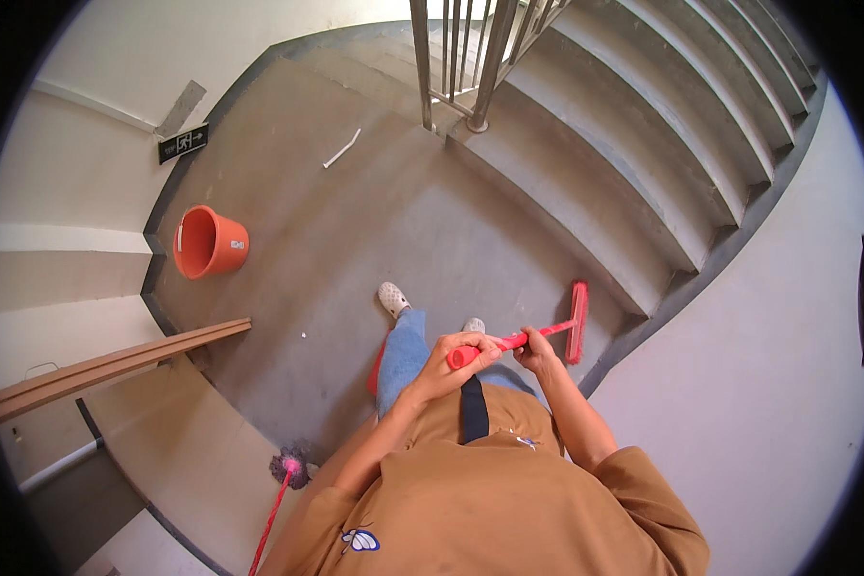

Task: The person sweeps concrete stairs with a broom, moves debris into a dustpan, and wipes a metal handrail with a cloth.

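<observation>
A red broom (pixel 577 322) reaches out to the right, its wide head on the grey floor close to the lowest stair. Around the top end of its handle my left hand (pixel 463 351) is closed. Further down the same handle, nearer the bristles, my right hand (pixel 535 351) grips it. The handle runs across in front of my waist. Left of my feet, an orange bucket (pixel 230 245) lies tilted or stands open-topped by the wall; which one I cannot tell. A mop (pixel 290 465) with a dark head and red handle is at the lower left.
Concrete stairs (pixel 583 180) rise at the right beside a metal railing (pixel 484 108). A white stick-like piece (pixel 342 149) lies on the landing. An exit sign (pixel 183 143) is by the left wall, and a brown door edge (pixel 122 366) juts in. Something red is partly hidden behind my leg.
</observation>
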Demonstrator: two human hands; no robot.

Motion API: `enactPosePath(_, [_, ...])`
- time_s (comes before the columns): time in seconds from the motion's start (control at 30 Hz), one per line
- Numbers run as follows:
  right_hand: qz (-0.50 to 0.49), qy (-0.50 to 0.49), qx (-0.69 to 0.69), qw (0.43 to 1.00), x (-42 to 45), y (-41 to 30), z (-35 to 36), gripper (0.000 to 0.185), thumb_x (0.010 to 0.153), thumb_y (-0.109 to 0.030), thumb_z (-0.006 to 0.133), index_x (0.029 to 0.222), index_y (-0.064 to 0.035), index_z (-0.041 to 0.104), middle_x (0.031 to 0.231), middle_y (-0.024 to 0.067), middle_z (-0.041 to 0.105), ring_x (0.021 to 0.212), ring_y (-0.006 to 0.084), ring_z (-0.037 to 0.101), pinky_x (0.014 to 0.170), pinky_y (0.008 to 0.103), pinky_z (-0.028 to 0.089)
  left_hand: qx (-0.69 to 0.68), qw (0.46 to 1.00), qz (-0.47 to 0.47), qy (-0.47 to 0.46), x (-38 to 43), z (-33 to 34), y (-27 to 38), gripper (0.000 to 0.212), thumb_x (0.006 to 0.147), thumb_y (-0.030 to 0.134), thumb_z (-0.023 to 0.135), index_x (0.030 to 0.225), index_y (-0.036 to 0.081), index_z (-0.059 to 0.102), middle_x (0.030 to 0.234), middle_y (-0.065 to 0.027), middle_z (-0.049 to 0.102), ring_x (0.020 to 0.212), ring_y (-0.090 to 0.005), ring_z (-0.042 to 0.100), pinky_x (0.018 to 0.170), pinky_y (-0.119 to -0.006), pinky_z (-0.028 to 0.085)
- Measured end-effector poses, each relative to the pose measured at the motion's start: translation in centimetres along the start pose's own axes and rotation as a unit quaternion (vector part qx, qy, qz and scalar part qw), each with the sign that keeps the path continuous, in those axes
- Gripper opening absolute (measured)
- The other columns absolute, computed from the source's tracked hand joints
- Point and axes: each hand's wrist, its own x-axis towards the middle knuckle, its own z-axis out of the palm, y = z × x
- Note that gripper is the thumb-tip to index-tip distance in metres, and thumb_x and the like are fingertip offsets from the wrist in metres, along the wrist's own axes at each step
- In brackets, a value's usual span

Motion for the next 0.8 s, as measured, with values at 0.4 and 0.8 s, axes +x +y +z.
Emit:
enactPosePath(0.4, [0.013,-0.1,-0.185,0.978,4.5,1.7,22.4,0.023,0.076,-0.025,0.043,0.062,-0.0064,0.044,0.052,0.0044,0.045,0.04,0.0103,0.04,0.029,0.0172,0.027,-0.018,0.968,0.023,0.25,0.1,-16.4,4.2,0.016,0.074,0.009,0.046,0.067,-0.002,0.055,0.066,-0.0076,0.055,0.061,-0.0115,0.049,0.062,-0.022,0.039])
enactPosePath(0.8, [0.092,-0.247,-0.398,0.879,-3.0,10.7,44.8,0.027,0.074,-0.03,0.049,0.063,-0.0066,0.045,0.053,0.0053,0.05,0.038,0.0087,0.039,0.031,0.0175,0.028,0.135,0.857,0.169,0.467,-9.8,-27.2,14.4,0.022,0.07,0.008,0.042,0.051,-0.001,0.045,0.05,-0.0074,0.048,0.052,-0.0168,0.048,0.065,-0.034,0.041])
